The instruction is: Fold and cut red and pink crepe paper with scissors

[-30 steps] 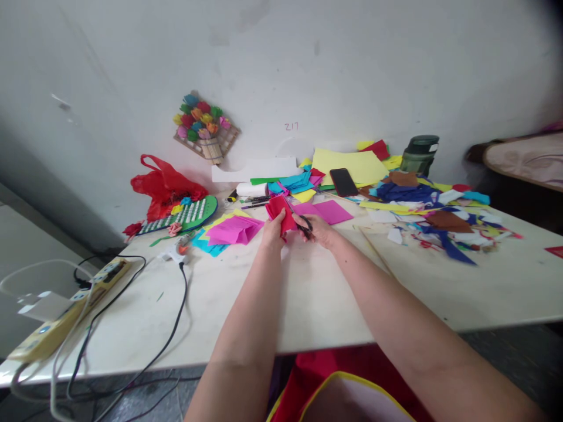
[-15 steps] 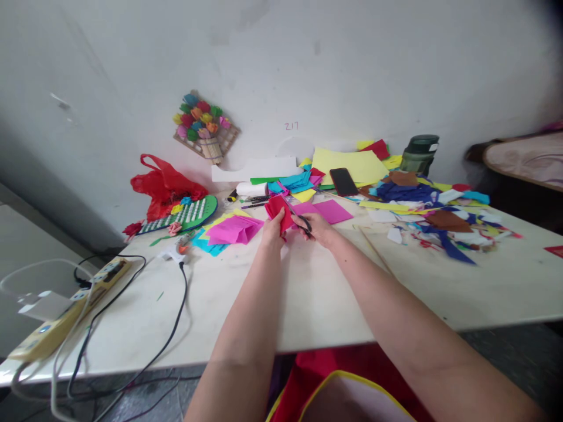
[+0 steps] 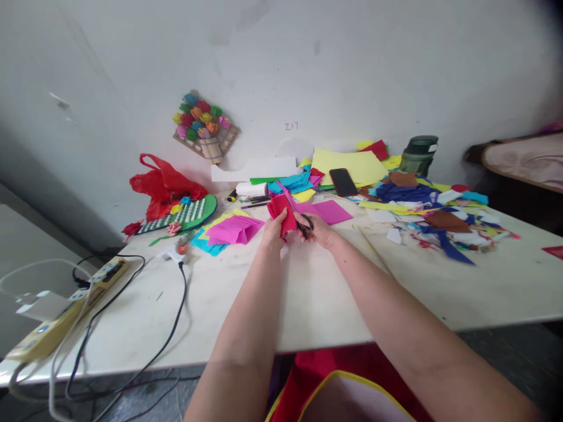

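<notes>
My left hand (image 3: 275, 230) is closed on red paper (image 3: 288, 218), which it holds up over the middle of the table. In my right hand (image 3: 317, 231) is a pair of black-handled scissors (image 3: 304, 225), its blades at the right edge of the red paper. Magenta sheets (image 3: 331, 211) lie just behind my right hand. To the left of my left hand, a pink paper stack (image 3: 235, 230) rests over yellow and blue pieces.
A phone (image 3: 343, 182) lies on pale yellow paper (image 3: 365, 167). Colourful scraps (image 3: 407, 192) and a green bottle (image 3: 417, 155) are at the right. A red bag (image 3: 165, 184), glue gun (image 3: 175, 253) and power strip (image 3: 65, 316) are at the left.
The scissors have turned slightly, with their handles spread wider. The red paper has shifted a little to the right in my left hand.
</notes>
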